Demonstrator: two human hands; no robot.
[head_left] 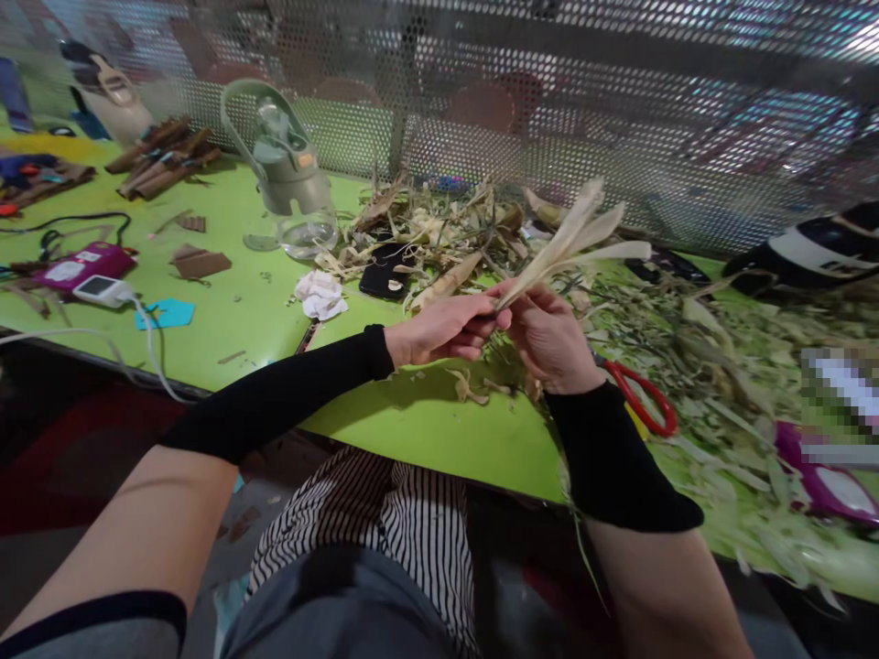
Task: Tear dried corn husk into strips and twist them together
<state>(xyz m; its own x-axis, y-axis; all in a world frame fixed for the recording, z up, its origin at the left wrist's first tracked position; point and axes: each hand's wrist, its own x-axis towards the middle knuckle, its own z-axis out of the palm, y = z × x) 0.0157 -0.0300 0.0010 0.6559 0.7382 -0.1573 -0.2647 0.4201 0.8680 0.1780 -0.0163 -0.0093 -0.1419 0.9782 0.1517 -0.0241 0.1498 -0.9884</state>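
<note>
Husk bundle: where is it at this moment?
In the head view, the husk bundle is right of centre, held at its lower end by the left hand and right hand, above the table.

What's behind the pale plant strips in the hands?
Beyond the pale plant strips, held by the left hand and right hand, a heap of dried plant scraps and the perforated screen show. Whatever lies directly behind the strips and hands is covered.

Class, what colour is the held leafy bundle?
The leafy bundle is pale cream, clearest in the head view.
</note>
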